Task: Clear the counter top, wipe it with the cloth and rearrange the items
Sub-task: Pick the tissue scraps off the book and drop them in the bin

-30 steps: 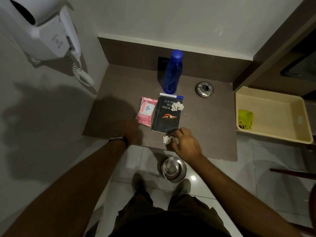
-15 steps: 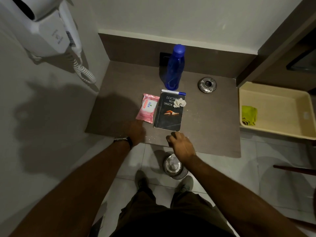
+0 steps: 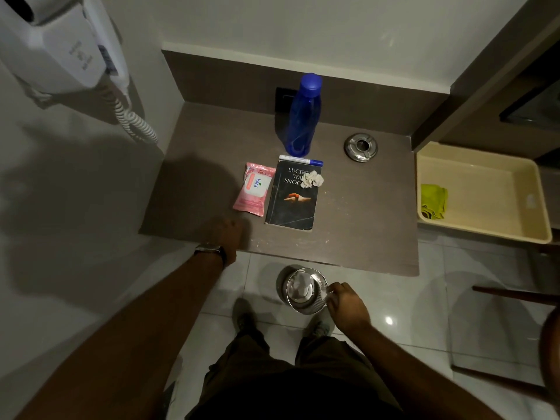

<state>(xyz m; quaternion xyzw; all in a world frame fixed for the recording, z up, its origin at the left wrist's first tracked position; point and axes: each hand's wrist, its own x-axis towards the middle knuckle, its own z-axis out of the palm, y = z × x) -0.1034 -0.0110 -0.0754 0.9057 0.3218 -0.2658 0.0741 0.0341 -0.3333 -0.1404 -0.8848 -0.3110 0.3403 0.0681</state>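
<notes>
White paper, pinched in the right hand, should be released directly over the bin, while the loosely curled, empty left hand is rested on the near counter edge.

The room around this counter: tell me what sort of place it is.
Probably a hotel room's vanity or dressing corner. A wall-mounted hair dryer with a coiled cord hangs at the left, a small steel ashtray sits on the brown counter, and a small metal bin stands on the glossy tiled floor.

"kara" on pink wipes pack
</notes>
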